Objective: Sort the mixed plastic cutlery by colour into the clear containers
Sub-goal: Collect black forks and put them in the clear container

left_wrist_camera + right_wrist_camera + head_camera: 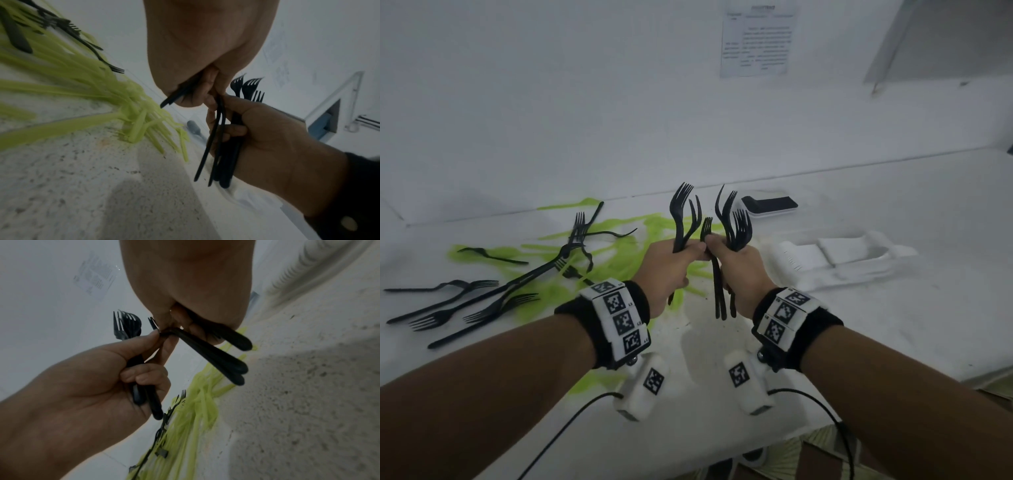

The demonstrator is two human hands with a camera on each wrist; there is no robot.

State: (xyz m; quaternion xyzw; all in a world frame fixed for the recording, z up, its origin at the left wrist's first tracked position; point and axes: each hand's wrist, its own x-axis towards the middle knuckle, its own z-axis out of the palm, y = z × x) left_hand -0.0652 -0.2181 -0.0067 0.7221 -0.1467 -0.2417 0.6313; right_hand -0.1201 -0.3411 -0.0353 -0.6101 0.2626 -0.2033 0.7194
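Both hands up over the white table (859,342), close together, knuckles almost meeting.

Our left hand (671,263) is curled tight round a small bunch of black forks (683,219), tines up, handle tips poking out below the fist. Our right hand (739,267) is fisted on a larger bunch of black forks (736,226), tines up too, handles hanging down past the palm. In the right wrist view the left thumb and forefinger pinch the neck of one fork from the right hand's bunch.

On the table to the left, loose black forks (482,301) lie scattered over and beside a spread of lime-green cutlery (619,240); the green pieces are too washed out for us to tell forks from knives.

To the right of our hands, clear containers (842,257) sit on the table; contents not readable. Behind them, a flat black-and-white device (770,205) near the wall. A printed sheet (756,37) is stuck to the wall.
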